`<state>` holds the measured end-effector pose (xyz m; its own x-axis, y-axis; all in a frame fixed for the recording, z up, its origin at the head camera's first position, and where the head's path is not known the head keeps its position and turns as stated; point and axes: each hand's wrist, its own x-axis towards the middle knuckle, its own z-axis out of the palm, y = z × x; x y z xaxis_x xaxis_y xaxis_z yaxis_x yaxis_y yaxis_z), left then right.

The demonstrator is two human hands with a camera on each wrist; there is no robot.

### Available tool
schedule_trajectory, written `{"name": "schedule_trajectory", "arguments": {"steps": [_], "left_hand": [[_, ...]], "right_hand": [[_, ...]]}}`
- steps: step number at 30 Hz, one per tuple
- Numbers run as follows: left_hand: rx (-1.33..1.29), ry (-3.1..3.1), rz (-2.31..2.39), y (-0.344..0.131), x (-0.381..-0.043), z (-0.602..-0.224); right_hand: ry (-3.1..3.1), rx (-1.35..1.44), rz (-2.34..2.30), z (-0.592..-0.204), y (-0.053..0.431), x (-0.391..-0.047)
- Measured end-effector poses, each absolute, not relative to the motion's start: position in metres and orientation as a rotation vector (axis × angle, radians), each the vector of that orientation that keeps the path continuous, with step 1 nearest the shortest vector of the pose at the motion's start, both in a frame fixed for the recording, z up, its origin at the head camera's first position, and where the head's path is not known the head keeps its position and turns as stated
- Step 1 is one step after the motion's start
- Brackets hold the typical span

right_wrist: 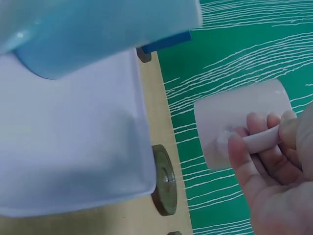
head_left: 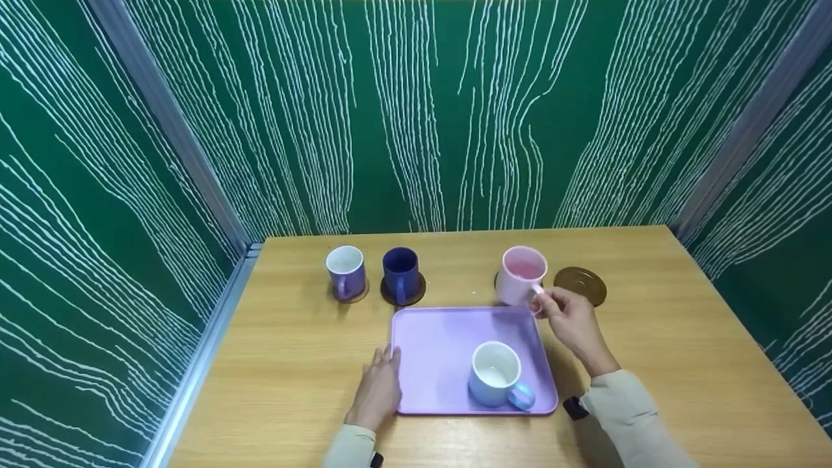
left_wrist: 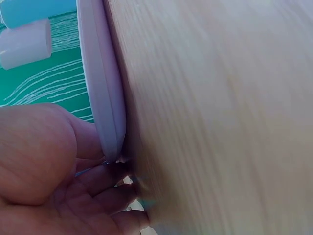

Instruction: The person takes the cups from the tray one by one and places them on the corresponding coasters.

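My right hand [head_left: 572, 325] pinches the handle of a pink mug [head_left: 517, 286], whose inside is a deeper pink. In the right wrist view the pink mug [right_wrist: 244, 122] stands clear of the brown coaster [right_wrist: 165, 181]. My left hand [head_left: 378, 390] is at the left edge of a lilac tray [head_left: 432, 364]. In the left wrist view the tray's rim [left_wrist: 105, 83] lies between thumb and fingers, with the fingers low against the table; the thumb tip is hidden. A pale blue mug [head_left: 495, 374] stands upright on the tray's right half, handle towards the front right.
Behind the tray's left side a purple mug [head_left: 350, 279] and a dark blue mug [head_left: 401, 270] stand on coasters. A bare brown coaster [head_left: 585, 283] lies right of the pink mug. Green walls with white lines [head_left: 403, 130] bound the wooden table [head_left: 279, 390].
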<state>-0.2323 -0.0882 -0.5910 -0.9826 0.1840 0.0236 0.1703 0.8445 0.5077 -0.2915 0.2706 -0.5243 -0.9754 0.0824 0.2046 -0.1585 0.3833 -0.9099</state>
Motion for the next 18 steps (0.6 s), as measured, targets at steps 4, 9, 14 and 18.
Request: {"name": "schedule_trajectory", "arguments": {"steps": [4, 9, 14, 18], "left_hand": [[0.288, 2.992, 0.828, -0.088, -0.232, -0.592], [0.266, 2.979, 0.844, -0.088, -0.234, -0.592], [0.259, 2.98, 0.843, -0.088, -0.235, -0.593], [0.265, 2.987, 0.843, -0.088, -0.234, -0.594]], "right_hand": [[-2.436, 0.013, 1.547, -0.521, 0.274, -0.304], [-2.433, -0.083, 1.518, -0.526, 0.276, -0.319], [-2.467, -0.161, 1.528, -0.535, 0.275, -0.332], [-2.508, -0.183, 1.56, -0.543, 0.275, -0.342]]}}
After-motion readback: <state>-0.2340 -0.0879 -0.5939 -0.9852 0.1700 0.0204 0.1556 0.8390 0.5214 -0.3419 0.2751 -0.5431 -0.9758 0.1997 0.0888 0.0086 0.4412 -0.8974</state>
